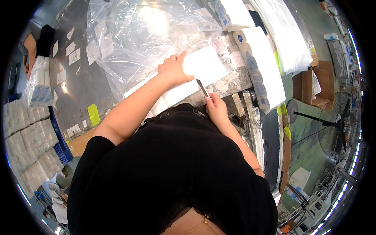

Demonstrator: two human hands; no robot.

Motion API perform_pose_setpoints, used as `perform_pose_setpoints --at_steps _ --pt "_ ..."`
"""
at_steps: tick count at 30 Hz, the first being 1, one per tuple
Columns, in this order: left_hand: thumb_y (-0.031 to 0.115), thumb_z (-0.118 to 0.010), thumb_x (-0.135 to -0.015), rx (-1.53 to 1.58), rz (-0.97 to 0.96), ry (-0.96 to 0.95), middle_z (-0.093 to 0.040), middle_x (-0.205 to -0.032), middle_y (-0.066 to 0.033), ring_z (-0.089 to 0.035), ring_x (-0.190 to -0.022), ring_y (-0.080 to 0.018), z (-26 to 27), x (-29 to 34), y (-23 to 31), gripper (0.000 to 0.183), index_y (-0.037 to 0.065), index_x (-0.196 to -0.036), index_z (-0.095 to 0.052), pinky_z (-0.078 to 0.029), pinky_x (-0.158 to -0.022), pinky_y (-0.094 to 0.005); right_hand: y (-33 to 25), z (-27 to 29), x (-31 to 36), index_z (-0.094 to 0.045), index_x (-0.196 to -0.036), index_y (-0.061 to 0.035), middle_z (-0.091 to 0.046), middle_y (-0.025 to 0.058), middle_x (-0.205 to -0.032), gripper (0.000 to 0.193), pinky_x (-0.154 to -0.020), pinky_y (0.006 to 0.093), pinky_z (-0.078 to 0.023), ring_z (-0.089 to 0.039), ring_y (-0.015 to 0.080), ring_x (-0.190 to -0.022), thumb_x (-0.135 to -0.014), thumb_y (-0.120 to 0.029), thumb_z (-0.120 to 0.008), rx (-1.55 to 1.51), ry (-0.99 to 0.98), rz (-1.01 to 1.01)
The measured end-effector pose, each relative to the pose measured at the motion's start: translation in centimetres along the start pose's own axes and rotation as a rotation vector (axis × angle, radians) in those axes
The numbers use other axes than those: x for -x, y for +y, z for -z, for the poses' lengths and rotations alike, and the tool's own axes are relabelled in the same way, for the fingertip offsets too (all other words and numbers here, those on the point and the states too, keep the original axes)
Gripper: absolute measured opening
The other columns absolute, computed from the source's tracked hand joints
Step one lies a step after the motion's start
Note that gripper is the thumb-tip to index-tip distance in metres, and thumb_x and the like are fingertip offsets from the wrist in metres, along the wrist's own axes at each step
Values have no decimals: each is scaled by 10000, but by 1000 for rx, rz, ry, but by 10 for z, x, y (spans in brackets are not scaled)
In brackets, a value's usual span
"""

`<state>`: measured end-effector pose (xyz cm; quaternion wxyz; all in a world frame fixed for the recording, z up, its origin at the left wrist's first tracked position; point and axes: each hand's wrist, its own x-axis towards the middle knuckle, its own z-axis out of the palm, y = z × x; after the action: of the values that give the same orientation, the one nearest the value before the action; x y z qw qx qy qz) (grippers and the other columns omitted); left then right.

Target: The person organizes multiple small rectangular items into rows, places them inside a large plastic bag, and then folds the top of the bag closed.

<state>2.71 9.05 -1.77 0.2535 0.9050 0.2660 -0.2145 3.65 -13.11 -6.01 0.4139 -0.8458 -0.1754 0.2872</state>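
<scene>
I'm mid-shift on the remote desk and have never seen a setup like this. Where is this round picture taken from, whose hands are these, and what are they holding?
There is no machine arm here: a person works with bare hands. The single picture comes from a wide fisheye camera on that person's head, looking down, so edges bend and the black shirt fills the lower middle. Left in the picture is the person's left.

The left hand lies spread on a flat white bundle. The right hand grips a slim dark tool, perhaps a cutter; its exact kind is unclear. Clear plastic film spreads over the grey table beyond, and a row of white packs stands to the right.
</scene>
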Motion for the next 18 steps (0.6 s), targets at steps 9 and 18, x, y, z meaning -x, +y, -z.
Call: perform_pose_setpoints --at_steps 9,18 --pt "555 -678 -613 9 -71 87 -425 -1266 -146 -398 -1172 -299 -10 -7 -12 971 168 -1394 -249 -343 -926 -432 17 1 -8 -526 -1003 -64 -496 -10 -623 152 -484 186 -335 -402 62 -507 -927 -131 -413 -797 -355 -264" --pt "537 -669 -652 11 -104 127 -428 -1266 -159 -396 -1179 -314 -10 -2 -14 920 129 -1377 -279 -350 -929 -436 29 7 -14 -549 -1008 -53 -521 2 -648 171 -509 178 -346 -423 72 -531 -918 -123 -421 -951 -462 -263"
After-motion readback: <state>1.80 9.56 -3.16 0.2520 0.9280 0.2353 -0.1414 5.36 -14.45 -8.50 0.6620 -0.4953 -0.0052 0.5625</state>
